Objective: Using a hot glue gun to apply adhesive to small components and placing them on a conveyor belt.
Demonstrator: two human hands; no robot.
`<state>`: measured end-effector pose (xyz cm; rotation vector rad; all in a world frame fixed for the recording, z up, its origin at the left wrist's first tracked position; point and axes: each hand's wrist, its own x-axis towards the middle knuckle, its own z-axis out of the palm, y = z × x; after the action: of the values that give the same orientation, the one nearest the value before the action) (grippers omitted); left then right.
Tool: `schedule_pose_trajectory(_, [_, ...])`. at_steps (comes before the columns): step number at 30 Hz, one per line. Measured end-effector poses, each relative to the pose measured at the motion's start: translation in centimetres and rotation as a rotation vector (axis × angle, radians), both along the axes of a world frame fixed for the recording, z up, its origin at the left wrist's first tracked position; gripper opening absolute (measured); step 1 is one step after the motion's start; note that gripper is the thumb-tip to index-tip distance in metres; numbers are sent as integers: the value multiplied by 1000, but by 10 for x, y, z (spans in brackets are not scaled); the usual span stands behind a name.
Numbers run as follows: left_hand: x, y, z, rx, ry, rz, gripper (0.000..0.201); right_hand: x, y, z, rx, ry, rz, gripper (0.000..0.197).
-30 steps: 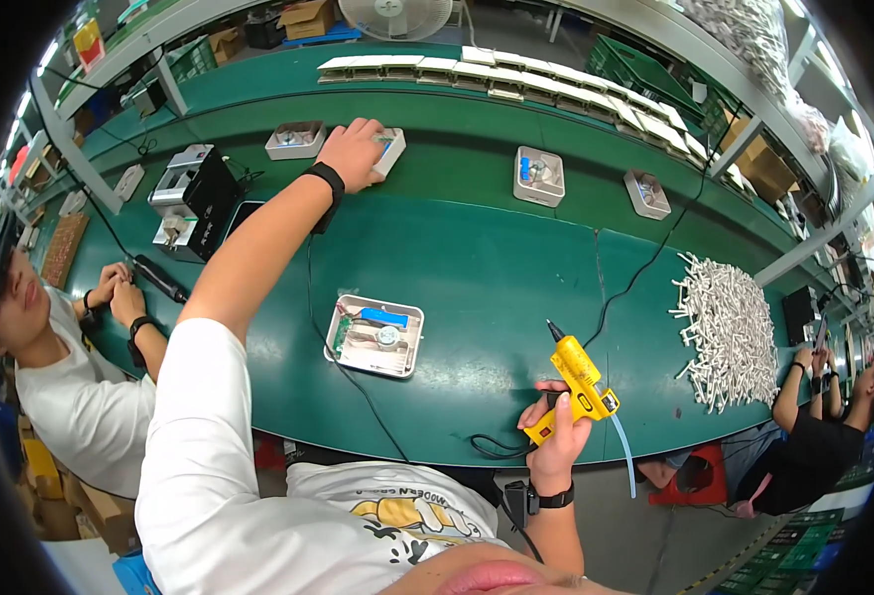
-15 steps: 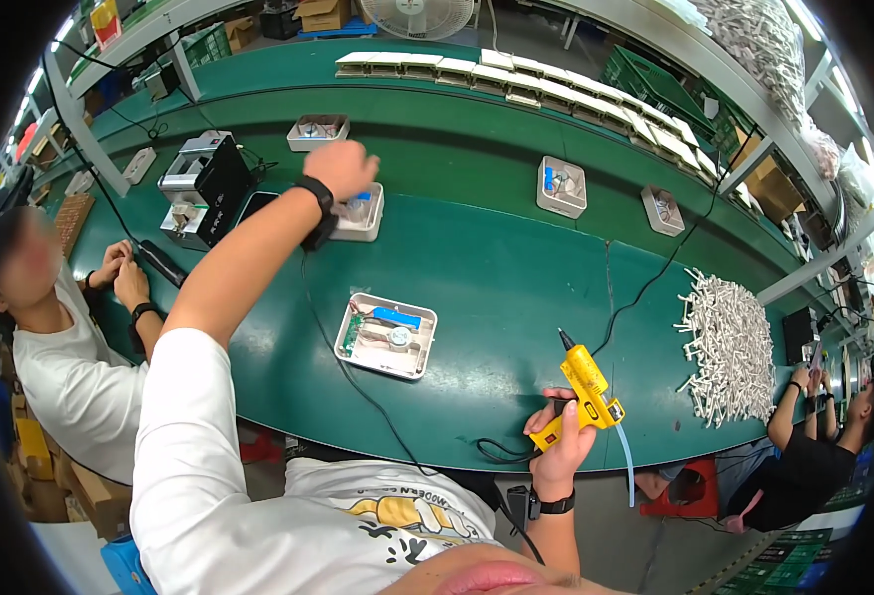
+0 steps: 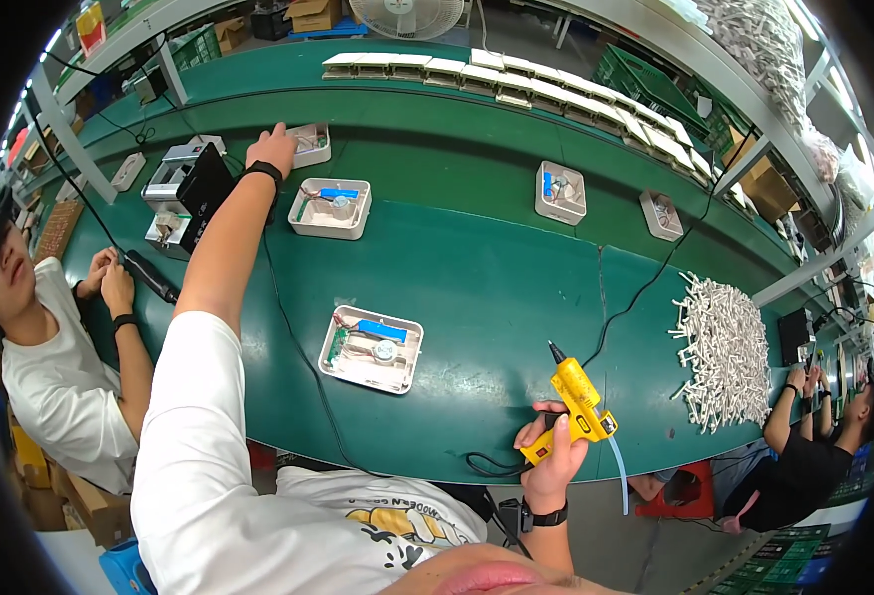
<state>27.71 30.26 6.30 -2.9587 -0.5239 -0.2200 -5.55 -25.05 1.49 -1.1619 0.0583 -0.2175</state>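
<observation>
Out at the far left, my left hand has its fingers curled over the left end of a small white plastic box; the thumb is hidden. Just nearer stands a second open white box, with a blue part and a round part inside. Low in front of me, my right hand grips a yellow hot glue gun, nozzle pointing up and left. A pale glue stick trails from its back. Between my arms lies a white housing with a blue block, green board and wires inside.
White boxes stand farther right, and a heap of white pieces lies beyond the glue gun. A black machine is beside my left forearm. Dark cables cross the green table. Co-workers sit left and right.
My left hand has moved left and away from above the nearer white box to the farther one, which looks slightly turned. The glue gun stays in my right hand.
</observation>
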Motion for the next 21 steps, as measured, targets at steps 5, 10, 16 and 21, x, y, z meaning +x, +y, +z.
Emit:
schedule_pose_trajectory(5, [-41, -1, 15, -222, -425, -327, 25, 1, 1, 1, -6, -12, 20, 26])
schedule_pose_trajectory(10, [-159, -84, 54, -559, -568, -655, 21, 0, 0, -1, 13, -4, -58, 27])
schedule_pose_trajectory(16, [-278, -112, 33, -471, -324, -609, 18, 3, 0, -1, -9, -7, -43, 28])
schedule_pose_trajectory(21, [-285, -113, 20, -497, -224, -404, 24, 7, 1, 0, -37, -17, -16, 28])
